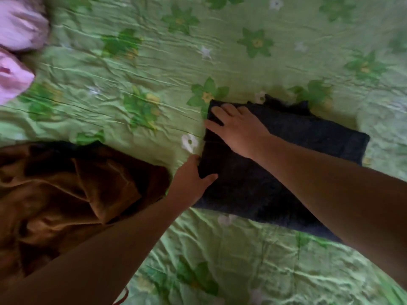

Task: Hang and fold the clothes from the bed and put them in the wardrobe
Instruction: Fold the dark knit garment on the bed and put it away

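On the green floral bed [242,260], we are pinching the folded dark garment [286,172] with left hand [189,183]; right hand [240,128] pressing flat, open. Soft, thickish; best lifted from underneath.

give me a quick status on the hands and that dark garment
Left hand gripping dark garment edge. Right hand flat on top. Brown clothes lie alongside.

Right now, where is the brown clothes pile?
In the head view, the brown garment lies crumpled on the green flowered bedsheet at the left, beside the left hand and the folded dark garment.
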Action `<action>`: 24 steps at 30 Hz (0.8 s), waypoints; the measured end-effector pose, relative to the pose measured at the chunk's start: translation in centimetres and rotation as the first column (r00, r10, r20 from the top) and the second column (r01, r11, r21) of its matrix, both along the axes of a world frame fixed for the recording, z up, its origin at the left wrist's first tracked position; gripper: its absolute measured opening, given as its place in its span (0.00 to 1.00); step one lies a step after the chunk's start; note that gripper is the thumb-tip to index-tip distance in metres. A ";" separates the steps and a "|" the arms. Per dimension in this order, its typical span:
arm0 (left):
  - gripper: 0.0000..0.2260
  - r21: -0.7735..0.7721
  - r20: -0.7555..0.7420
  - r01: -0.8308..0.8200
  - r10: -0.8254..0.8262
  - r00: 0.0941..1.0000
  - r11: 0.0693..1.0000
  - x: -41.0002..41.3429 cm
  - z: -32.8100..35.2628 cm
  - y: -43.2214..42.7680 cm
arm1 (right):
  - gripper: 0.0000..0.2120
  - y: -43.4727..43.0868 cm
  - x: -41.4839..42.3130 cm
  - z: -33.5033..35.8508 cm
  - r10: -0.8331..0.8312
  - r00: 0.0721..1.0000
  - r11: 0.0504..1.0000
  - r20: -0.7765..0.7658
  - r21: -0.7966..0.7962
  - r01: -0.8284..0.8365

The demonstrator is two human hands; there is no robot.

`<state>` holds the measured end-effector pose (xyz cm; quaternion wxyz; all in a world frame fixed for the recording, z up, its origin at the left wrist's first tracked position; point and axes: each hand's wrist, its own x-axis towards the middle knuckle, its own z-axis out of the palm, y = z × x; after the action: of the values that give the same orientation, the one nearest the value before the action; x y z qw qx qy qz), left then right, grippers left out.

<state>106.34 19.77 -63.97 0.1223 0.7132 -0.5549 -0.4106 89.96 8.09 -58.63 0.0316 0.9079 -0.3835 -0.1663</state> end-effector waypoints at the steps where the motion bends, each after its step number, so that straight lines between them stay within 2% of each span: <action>1: 0.25 0.028 0.026 0.025 -0.026 0.999 0.999 0.4 0.0 -0.2 | 0.28 -1.1 1.5 -0.2 0.066 0.993 0.998 -0.102 0.013 -0.066; 3: 0.21 0.080 0.037 0.060 -0.063 0.997 0.995 1.1 -0.2 -0.2 | 0.28 -2.3 3.6 -0.8 0.172 0.935 0.985 -0.309 0.060 -0.161; 5: 0.20 0.118 0.002 0.091 -0.092 0.996 0.989 1.4 -0.3 -0.2 | 0.27 -2.9 4.5 -1.0 0.239 0.888 0.971 -0.394 0.071 -0.230; 10: 0.18 0.152 -0.146 0.082 -0.060 0.988 0.985 1.2 0.6 -0.3 | 0.15 -3.5 3.1 1.3 0.277 0.900 0.959 -0.336 0.036 -0.282; 13: 0.20 0.153 -0.240 0.058 -0.020 0.971 0.987 -0.3 3.0 0.1 | 0.11 -3.4 0.4 3.9 0.226 0.901 0.971 -0.371 0.015 -0.237; 17: 0.21 0.093 -0.352 0.065 -0.028 0.936 0.994 -5.7 7.7 0.5 | 0.13 -2.1 -6.2 7.8 0.131 0.950 0.980 -0.285 -0.105 -0.167; 24: 0.20 -0.076 -0.313 0.261 -0.272 0.910 0.962 -20.8 11.8 1.7 | 0.19 2.4 -20.4 10.0 -0.101 0.978 0.973 -0.184 -0.222 0.059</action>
<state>85.56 21.50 -52.21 0.1653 0.5525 -0.6262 -0.5248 69.53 10.50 -48.68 0.1600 0.8623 -0.4308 -0.2127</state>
